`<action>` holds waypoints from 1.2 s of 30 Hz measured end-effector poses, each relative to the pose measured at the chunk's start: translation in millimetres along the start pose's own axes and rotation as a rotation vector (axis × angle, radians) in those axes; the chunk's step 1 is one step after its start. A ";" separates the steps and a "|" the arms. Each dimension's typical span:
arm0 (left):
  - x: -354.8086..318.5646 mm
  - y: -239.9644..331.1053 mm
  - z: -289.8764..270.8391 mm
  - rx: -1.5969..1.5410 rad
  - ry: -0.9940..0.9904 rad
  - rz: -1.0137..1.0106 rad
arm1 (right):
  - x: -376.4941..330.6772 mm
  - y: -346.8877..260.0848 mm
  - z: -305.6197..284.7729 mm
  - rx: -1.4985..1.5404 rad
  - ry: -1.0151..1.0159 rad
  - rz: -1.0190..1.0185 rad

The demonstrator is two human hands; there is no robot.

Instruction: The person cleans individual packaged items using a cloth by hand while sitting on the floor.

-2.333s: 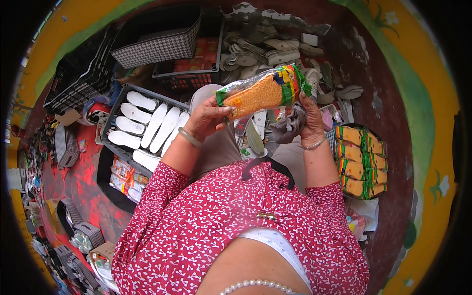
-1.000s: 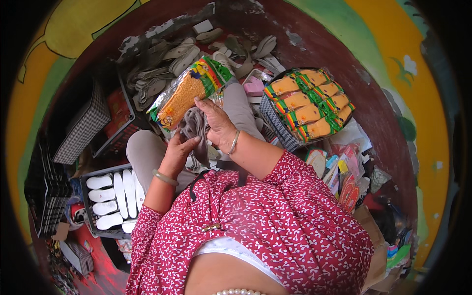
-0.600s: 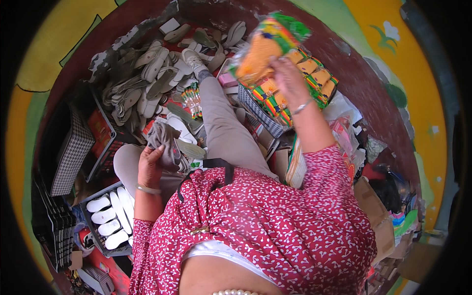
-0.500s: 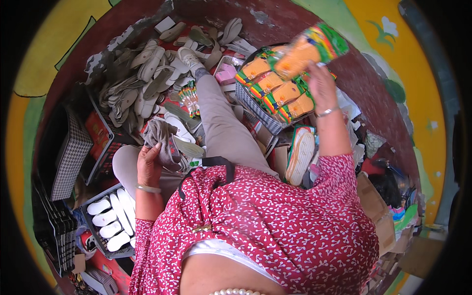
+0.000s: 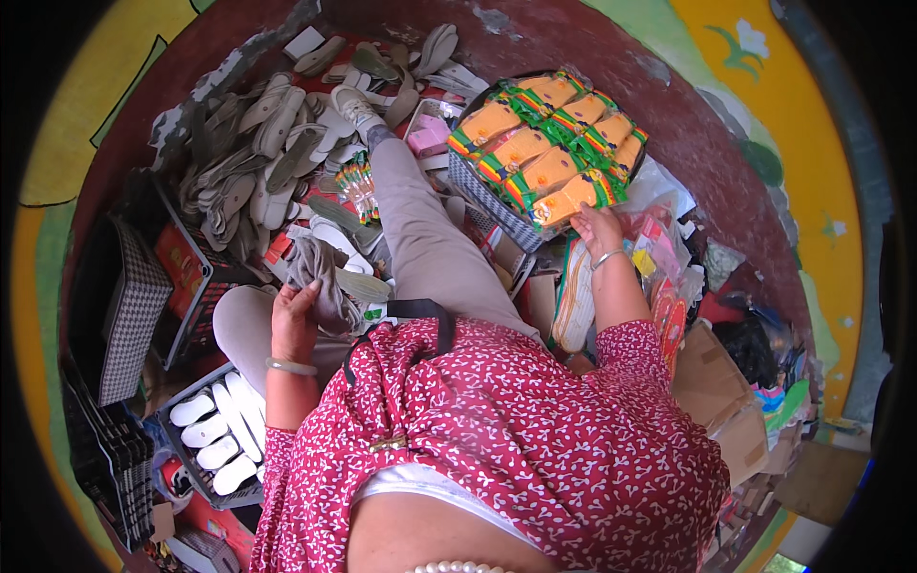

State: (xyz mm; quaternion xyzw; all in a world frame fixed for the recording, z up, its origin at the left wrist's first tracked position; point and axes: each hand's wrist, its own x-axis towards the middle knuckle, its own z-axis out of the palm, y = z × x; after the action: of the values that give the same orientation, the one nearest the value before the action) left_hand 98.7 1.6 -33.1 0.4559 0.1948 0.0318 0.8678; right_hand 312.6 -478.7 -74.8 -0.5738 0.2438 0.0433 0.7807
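Observation:
A crumpled grey cloth is pinched in my left hand, just above my bent knee. My right hand has its fingers closed at the edge of the nearest packet of orange insoles, which lies at the front of a woven grey basket. More packets, in clear wrapping with green, yellow and red bands, lie in rows across the basket. Beside my right forearm stands a bundle of pale insoles with an orange outline.
Loose grey and white insoles are heaped at the far left. A crate of white shoe-shaped pieces sits left of my lap, near checked boxes. Cardboard boxes stand on the right. My outstretched leg divides the heap from the basket.
My right hand has come down and toward me, and the insole packet it held in the air now lies in the basket's front. My left hand still holds the grey cloth.

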 end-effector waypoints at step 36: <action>-22.5 3.8 2.6 0.051 0.036 0.027 | -8.8 11.5 28.1 -1.721 0.094 -0.551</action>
State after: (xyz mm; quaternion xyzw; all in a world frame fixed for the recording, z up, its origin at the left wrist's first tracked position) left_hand 79.3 -3.4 -21.8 0.4800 0.2051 0.0466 0.8517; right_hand 310.3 -447.2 -74.9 -0.9985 0.0126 -0.0013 0.0540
